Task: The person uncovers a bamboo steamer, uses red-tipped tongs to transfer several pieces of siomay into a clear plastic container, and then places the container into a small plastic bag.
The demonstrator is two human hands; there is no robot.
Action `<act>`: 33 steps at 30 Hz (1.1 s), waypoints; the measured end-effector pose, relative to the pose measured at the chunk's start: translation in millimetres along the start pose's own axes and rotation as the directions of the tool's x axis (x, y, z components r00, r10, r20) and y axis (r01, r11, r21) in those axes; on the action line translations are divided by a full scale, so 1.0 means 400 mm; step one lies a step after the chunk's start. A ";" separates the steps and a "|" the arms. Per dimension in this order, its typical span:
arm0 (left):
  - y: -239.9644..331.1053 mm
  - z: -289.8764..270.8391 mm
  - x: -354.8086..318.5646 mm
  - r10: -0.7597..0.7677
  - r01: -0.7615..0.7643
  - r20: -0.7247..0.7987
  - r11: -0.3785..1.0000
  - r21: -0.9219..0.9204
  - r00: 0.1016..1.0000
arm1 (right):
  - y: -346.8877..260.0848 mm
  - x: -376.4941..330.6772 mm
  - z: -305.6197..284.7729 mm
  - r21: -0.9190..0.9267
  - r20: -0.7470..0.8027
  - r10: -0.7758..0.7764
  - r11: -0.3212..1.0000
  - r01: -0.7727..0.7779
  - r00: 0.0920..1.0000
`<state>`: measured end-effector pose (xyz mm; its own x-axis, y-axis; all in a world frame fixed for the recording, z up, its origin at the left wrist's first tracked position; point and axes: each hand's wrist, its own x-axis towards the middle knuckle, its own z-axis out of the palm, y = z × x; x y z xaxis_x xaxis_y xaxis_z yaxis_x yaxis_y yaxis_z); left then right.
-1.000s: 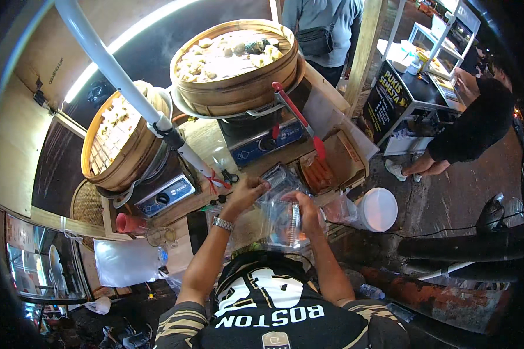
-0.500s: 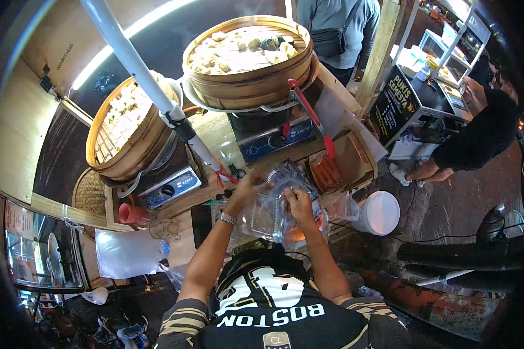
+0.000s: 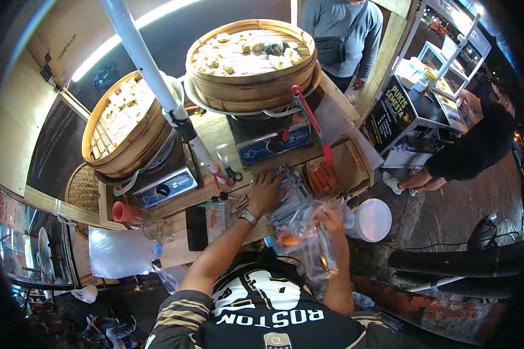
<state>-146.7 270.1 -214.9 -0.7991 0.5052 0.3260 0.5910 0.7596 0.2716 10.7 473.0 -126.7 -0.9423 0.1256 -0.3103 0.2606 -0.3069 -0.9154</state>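
Crowding the counter (image 3: 192,241): steamers (image 3: 251,58), stoves (image 3: 268,142), tongs (image 3: 311,122).

A clear plastic bag (image 3: 308,247), crinkled and shiny, hangs tilted in the right hand (image 3: 330,224), which pinches its upper edge. Something orange shows through it near its left side; what it is cannot be told. The bag runs from the tabletop (image 3: 174,250) edge down toward the person's chest. Just to the far left of it lies a stack of clear plastic packs (image 3: 290,195), flat on the tabletop, under the fingers of the left hand (image 3: 266,193), which is spread palm-down and touches its left end.
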 end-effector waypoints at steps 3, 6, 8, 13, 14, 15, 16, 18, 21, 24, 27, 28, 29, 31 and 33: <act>0.047 -0.014 0.030 -0.023 0.019 0.072 0.998 0.053 0.997 | -0.013 -0.058 -0.054 0.139 -0.112 -0.071 0.986 0.086 0.991; 0.055 -0.008 0.034 0.019 -0.018 0.041 0.999 -0.034 0.999 | -0.054 -0.076 -0.087 0.225 -0.078 -0.176 0.956 0.189 0.981; 0.065 -0.008 0.029 0.011 -0.010 0.039 1.000 -0.015 0.999 | -0.083 -0.055 -0.116 0.146 -0.028 -0.104 0.984 0.107 0.994; 0.066 -0.071 0.028 -0.128 0.138 0.094 0.984 -0.114 0.987 | -0.116 -0.009 -0.036 0.063 -0.044 -0.046 0.997 0.049 0.998; 0.065 -0.113 0.010 -0.110 0.096 -0.014 0.914 -0.394 0.994 | -0.108 -0.001 -0.032 0.070 -0.062 -0.052 0.996 0.056 0.997; 0.068 -0.165 -0.013 -0.128 0.025 -0.117 0.773 -0.634 0.985 | -0.094 0.010 -0.026 0.120 0.010 -0.040 0.992 0.039 0.999; 0.079 -0.221 -0.045 -0.121 0.025 -0.109 0.774 -0.633 0.987 | -0.077 0.020 -0.013 0.165 0.089 -0.027 0.986 0.012 0.996; 0.097 -0.328 -0.105 0.028 -0.086 -0.108 0.802 -0.590 0.994 | -0.128 -0.010 0.071 0.170 0.049 -0.002 0.985 -0.007 0.999; 0.139 -0.361 -0.146 0.203 -0.173 0.003 0.840 -0.515 0.979 | -0.096 0.028 0.098 0.158 0.178 0.059 0.983 -0.088 0.982; 0.139 -0.331 -0.166 0.049 -0.072 -0.059 0.863 -0.499 0.997 | -0.089 0.051 0.165 -0.003 0.118 0.041 0.999 -0.041 0.992; 0.113 -0.353 -0.188 -0.120 0.034 -0.153 0.879 -0.475 0.981 | -0.107 0.047 0.192 -0.068 0.196 0.171 0.985 -0.161 0.966; 0.107 -0.388 -0.187 -0.085 0.000 -0.247 0.946 -0.324 0.965 | -0.069 0.065 0.155 -0.005 0.270 0.077 0.997 -0.079 0.960; 0.091 -0.414 -0.197 -0.044 -0.010 -0.334 0.987 -0.158 0.942 | -0.077 0.067 0.145 -0.017 0.286 0.088 0.996 -0.087 0.954; 0.057 -0.444 -0.232 -0.024 0.009 -0.362 0.999 -0.043 0.932 | -0.111 0.061 0.135 -0.041 0.047 0.018 0.999 -0.016 0.999; 0.044 -0.476 -0.263 0.035 -0.001 -0.347 0.995 0.099 0.937 | -0.125 0.081 0.134 0.118 -0.014 0.111 0.987 -0.109 0.994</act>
<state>-31.4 152.2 -72.1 -0.6896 0.3581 0.6295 0.5778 0.7960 0.1801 -44.0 441.7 -77.2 -0.9044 0.1041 -0.4138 0.3350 -0.4275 -0.8397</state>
